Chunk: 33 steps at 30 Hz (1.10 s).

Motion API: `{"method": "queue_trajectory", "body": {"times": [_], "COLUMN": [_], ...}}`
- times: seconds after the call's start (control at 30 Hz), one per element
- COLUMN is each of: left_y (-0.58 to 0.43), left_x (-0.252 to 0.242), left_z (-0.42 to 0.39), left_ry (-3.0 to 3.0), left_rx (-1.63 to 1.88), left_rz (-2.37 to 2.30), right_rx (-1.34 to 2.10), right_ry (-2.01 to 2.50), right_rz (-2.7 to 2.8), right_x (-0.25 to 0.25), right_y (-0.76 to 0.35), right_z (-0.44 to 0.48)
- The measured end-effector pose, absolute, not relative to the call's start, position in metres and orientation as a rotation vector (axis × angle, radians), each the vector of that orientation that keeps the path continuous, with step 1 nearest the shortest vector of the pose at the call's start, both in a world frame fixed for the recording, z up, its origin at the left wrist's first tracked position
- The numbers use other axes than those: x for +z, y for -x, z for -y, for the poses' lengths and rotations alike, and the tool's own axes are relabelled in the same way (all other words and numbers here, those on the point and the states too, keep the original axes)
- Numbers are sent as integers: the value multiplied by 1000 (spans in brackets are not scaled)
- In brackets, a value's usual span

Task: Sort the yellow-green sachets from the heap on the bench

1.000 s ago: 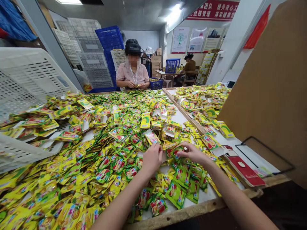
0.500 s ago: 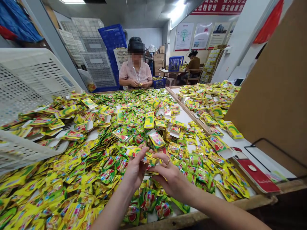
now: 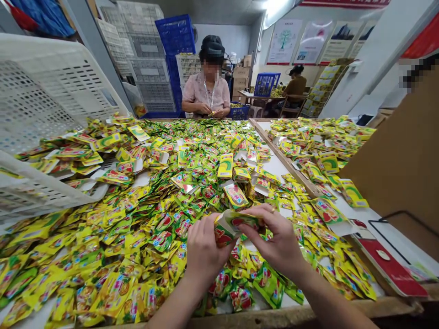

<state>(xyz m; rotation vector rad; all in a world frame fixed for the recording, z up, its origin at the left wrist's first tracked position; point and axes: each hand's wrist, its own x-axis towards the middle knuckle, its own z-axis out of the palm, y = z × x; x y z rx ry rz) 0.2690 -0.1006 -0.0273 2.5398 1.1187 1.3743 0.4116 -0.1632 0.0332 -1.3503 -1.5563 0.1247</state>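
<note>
Over the middle of the table, my left hand (image 3: 205, 249) grips a small printed carton (image 3: 223, 232) with its white end flap open towards the right. My right hand (image 3: 281, 240) pinches a green and red candy packet (image 3: 249, 221) at that open end. Whether more than one packet is in those fingers I cannot tell. Loose green packets (image 3: 269, 283) and yellow packets (image 3: 113, 292) lie all around beneath both hands. Just beyond them, an open watermelon-printed carton (image 3: 236, 195) and an upright yellow carton (image 3: 225, 165) rest on the heap.
A white plastic crate (image 3: 51, 185), tipped on its side, spills cartons at the left. A wooden divider (image 3: 284, 157) runs along the right, near a red box (image 3: 389, 262) and a cardboard sheet (image 3: 398, 160). Across the table sits a co-worker (image 3: 207, 91) handling something small.
Both hands have shifted slightly right. The carton now shows its open white end, with the packet held against it in my right hand. The whole view has tilted down and left.
</note>
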Motion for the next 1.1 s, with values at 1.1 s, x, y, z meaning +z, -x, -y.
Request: {"method": "queue_trajectory", "body": {"times": [1.1], "left_y": [-255], "left_x": [-22], "left_z": [85], "left_ry": [-2401], "left_rx": [1197], "left_rz": [-954], "right_rx": [849], "right_ry": [1319], "right_rz": [760], "right_x": [2], "right_y": [-423], "right_z": [138]}}
